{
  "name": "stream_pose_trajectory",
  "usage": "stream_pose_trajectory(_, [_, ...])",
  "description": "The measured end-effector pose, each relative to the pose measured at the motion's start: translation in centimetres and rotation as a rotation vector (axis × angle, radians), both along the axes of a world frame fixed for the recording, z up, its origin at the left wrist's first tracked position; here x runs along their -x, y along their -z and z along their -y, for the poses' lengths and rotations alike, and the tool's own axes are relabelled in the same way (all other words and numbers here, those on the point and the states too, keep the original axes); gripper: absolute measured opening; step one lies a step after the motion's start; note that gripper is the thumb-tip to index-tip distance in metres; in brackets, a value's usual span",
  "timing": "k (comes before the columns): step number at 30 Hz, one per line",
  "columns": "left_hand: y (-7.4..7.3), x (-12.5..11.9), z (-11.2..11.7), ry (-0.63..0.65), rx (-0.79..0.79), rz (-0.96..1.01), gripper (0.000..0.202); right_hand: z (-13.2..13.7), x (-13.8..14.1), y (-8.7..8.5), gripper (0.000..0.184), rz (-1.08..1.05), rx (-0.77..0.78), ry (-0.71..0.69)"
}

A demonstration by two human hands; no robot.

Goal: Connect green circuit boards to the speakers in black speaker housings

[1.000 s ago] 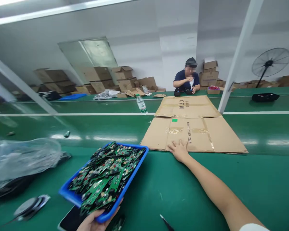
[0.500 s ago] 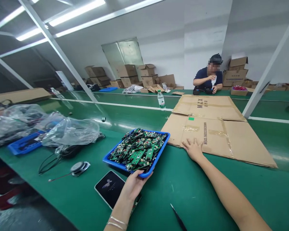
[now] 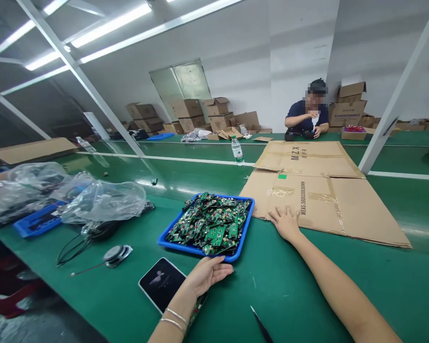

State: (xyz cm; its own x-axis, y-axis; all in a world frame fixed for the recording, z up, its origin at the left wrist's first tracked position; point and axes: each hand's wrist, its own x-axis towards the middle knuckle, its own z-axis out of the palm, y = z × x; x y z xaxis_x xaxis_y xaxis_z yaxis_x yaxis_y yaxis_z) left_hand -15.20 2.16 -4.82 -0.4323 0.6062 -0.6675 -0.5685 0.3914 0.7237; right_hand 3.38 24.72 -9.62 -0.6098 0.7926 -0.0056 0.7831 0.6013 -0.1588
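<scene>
A blue tray (image 3: 196,249) heaped with green circuit boards (image 3: 210,223) rests flat on the green table. My left hand (image 3: 206,274) hovers just in front of its near rim, fingers relaxed and apart, holding nothing. My right hand (image 3: 286,222) lies flat, fingers spread, on the near edge of a flattened cardboard sheet (image 3: 329,200) to the right of the tray. A phone (image 3: 161,284) lies under my left wrist.
Tweezers (image 3: 261,325) lie near the front edge. To the left are a round speaker with wire (image 3: 116,253), clear plastic bags (image 3: 103,200) and another blue tray (image 3: 35,221). A water bottle (image 3: 237,150) stands farther back. A seated person (image 3: 306,119) works across the table, with stacked boxes (image 3: 189,114) behind.
The tray went from tilted in my left hand to flat on the table, and my left hand let go and drew back. My right hand stayed on the cardboard.
</scene>
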Motion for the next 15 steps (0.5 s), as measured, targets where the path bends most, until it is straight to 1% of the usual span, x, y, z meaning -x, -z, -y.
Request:
stream_pose_trajectory(3, [-0.18, 0.20, 0.48, 0.025, 0.017, -0.024, 0.007, 0.04, -0.17, 0.05, 0.046, -0.005, -0.010, -0.001])
stream_pose_trajectory(9, [-0.13, -0.43, 0.31, 0.016, -0.002, -0.040, 0.008, 0.08, -0.55, 0.10, 0.048, -0.011, -0.038, 0.004])
stream_pose_trajectory(15, [-0.70, -0.36, 0.73, 0.017, 0.024, -0.038, 0.007, 0.08, -0.62, 0.00, 0.047, -0.018, -0.053, 0.008])
